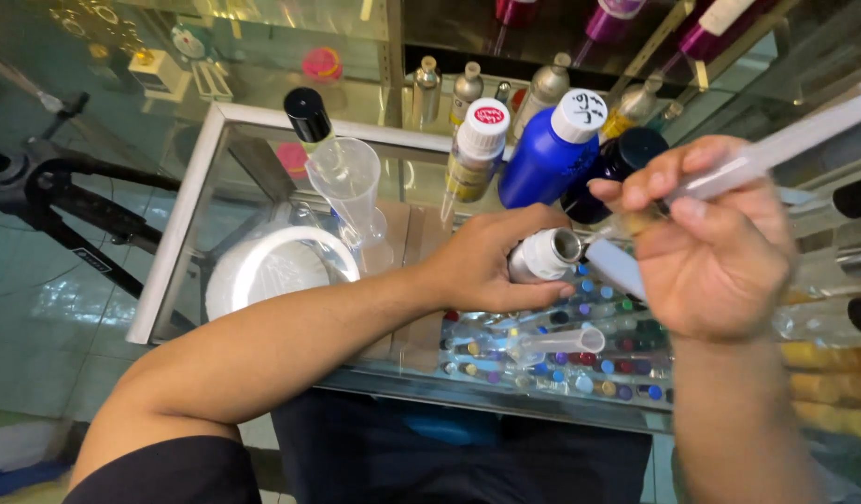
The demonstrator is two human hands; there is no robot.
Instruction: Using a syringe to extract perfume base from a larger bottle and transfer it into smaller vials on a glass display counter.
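Observation:
My left hand (491, 261) grips a small silver-white bottle (542, 255) tipped on its side, its open mouth facing right. Just to the right of that mouth, my right hand (720, 243) pinches a clear plastic syringe (776, 149), whose tip points down-left at the bottle opening. The syringe barrel runs up and to the right past the frame edge. Both hands hover over a glass counter top (216, 168).
On the counter stand a blue bottle with a white cap (547, 154), a yellow-labelled bottle with a white cap (475, 154), a dark blue bottle (617, 163), a clear measuring cup (348, 187) and a black-capped bottle (309, 117). A clear tube (561, 342) lies over the small coloured vials below.

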